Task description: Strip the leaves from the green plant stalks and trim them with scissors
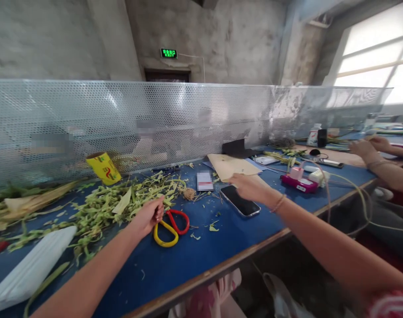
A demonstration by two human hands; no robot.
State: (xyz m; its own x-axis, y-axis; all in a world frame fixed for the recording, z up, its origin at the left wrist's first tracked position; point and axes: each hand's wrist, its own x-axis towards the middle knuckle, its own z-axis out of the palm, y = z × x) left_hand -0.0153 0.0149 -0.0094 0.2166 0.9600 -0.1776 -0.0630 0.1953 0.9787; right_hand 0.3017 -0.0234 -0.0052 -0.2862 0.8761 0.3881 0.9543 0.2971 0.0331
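My left hand (150, 215) is curled closed at the right end of a pile of green plant trimmings (102, 207). What its fingers hold, if anything, is hidden. Right beside it lie scissors (166, 238) with one yellow and one red handle loop; their blades cannot be seen. Above the near end of a black smartphone (239, 201), my right hand (249, 187) has its fingers bent and pressed together. The fingertips overlap the edge of a tan paper sheet (231, 165), and I cannot make out anything in them. A small brownish ball (189, 193) and a white card (204, 181) lie between the hands.
A yellow packet (104, 168) stands by the perforated metal screen (188, 119). A long white pack (32, 269) lies front left. To the right are a magenta power strip (299, 182) with cables and a co-worker's hands (367, 150). The table's wooden edge (208, 278) runs nearest me.
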